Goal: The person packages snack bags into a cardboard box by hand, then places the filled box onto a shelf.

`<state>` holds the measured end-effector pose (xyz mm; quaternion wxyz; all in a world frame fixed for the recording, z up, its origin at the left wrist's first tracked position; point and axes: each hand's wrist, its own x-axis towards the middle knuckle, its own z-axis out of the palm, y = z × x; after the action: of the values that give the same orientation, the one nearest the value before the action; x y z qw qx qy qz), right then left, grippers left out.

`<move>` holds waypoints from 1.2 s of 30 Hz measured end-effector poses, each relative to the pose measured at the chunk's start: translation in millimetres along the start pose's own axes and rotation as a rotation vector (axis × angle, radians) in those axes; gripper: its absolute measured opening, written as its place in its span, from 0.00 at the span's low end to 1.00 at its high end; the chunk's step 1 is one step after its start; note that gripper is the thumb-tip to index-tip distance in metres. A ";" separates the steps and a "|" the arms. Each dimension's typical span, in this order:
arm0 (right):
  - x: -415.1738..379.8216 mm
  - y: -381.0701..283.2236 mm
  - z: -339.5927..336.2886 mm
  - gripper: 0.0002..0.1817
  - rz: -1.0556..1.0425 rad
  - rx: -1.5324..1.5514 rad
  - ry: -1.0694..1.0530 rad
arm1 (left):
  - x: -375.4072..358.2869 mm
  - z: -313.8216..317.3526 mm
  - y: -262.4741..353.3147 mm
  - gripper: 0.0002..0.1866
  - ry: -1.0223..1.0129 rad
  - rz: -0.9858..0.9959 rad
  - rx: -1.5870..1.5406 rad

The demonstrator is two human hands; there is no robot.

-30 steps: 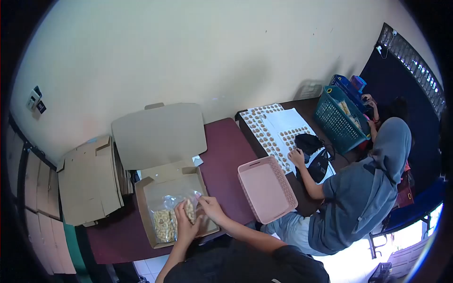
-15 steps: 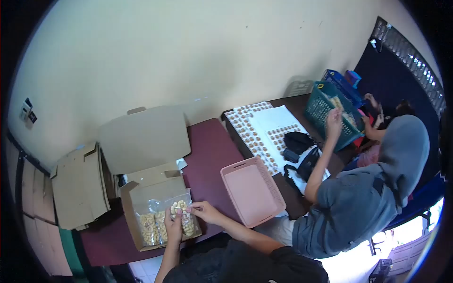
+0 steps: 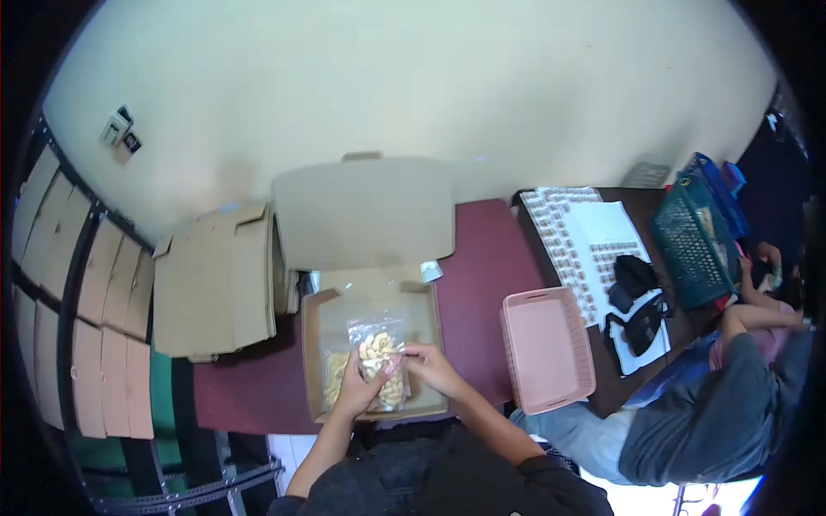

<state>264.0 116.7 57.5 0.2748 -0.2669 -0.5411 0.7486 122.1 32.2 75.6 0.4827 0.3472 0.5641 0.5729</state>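
Observation:
A clear plastic bag of pale, curved snack pieces is held up over an open cardboard box. My left hand grips its lower left side, with the thumb across the front. At its right edge, my right hand pinches the plastic, fingers closed. Another bag of the same snacks lies in the left part of the box, partly hidden by my left hand and the held bag. The lid of the box stands raised behind it.
Left of the box stand folded cardboard boxes. A pink plastic basket sits at right, beside a dark table with sticker sheets, a black bag and a green basket. A person in grey is close on my right.
My view has turned left, so the scene sits further right and more shelving shows. The snack bag is still in both hands. The person in grey has partly left the view.

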 end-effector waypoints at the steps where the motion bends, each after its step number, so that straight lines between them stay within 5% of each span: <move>1: 5.3 5.4 7.9 0.12 0.018 -0.001 -0.007 | -1.5 -15.7 3.7 0.29 -0.016 -0.033 0.016; 6: 37.5 30.9 50.7 0.13 0.092 -0.027 -0.075 | -11.6 -72.9 11.4 0.31 0.001 -0.166 -0.097; 8: 45.1 39.2 72.7 0.13 0.147 -0.093 0.058 | -6.0 -96.5 -2.2 0.29 0.024 -0.150 -0.232; 11: 45.5 41.5 102.5 0.12 0.087 -0.117 0.191 | -3.3 -116.2 -8.0 0.20 0.133 0.194 0.245; 14: 40.1 42.9 121.3 0.09 0.043 0.000 0.274 | -3.0 -132.0 -5.3 0.20 0.052 -0.120 -0.009; 17: 45.5 62.3 123.4 0.08 0.097 0.044 0.236 | -6.9 -144.3 -4.6 0.17 0.079 -0.081 0.018; 23: 40.4 58.9 125.2 0.07 0.042 -0.080 0.335 | 1.9 -147.0 -3.8 0.14 -0.099 -0.182 -0.259; 36: 9.3 24.3 110.9 0.08 0.160 -0.213 0.461 | -12.3 -105.1 -8.0 0.24 -0.179 -0.142 -0.159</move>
<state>177.2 43.2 63.4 0.3008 -0.4997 -0.5172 0.6264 27.9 -13.0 56.7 0.5963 0.3167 0.4950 0.5469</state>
